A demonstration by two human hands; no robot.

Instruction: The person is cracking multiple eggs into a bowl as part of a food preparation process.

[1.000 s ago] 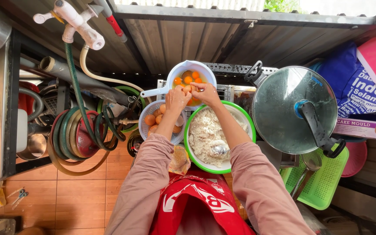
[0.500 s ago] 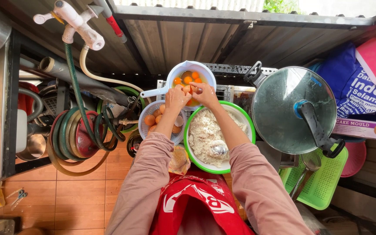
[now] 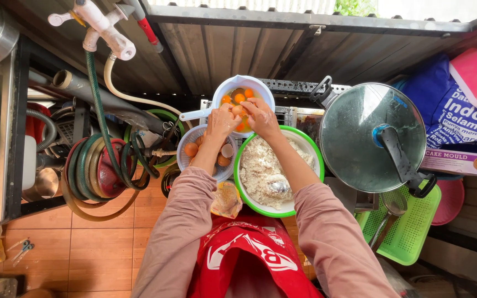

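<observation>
Both my hands meet over a white handled cup (image 3: 260,88) that holds several orange egg yolks. My left hand (image 3: 221,121) and my right hand (image 3: 259,115) pinch a brown egg (image 3: 238,110) between them, right above the cup's near rim. Below the left hand sits a pale blue basket (image 3: 190,164) with brown eggs and shells. Under my right forearm stands a green-rimmed bowl (image 3: 317,160) of white flour with a metal spoon (image 3: 278,186) lying in it. I wear pink sleeves and a red apron.
A large pan with a glass lid (image 3: 368,135) stands to the right, above a green plastic tray (image 3: 409,232). Coiled hoses (image 3: 92,171) and a tap (image 3: 100,27) are at the left. A blue bag and a cake-mould box (image 3: 459,163) lie at the far right.
My hands have stayed over the yolk cup, shifting slightly as they work the egg apart. Nothing else moved.
</observation>
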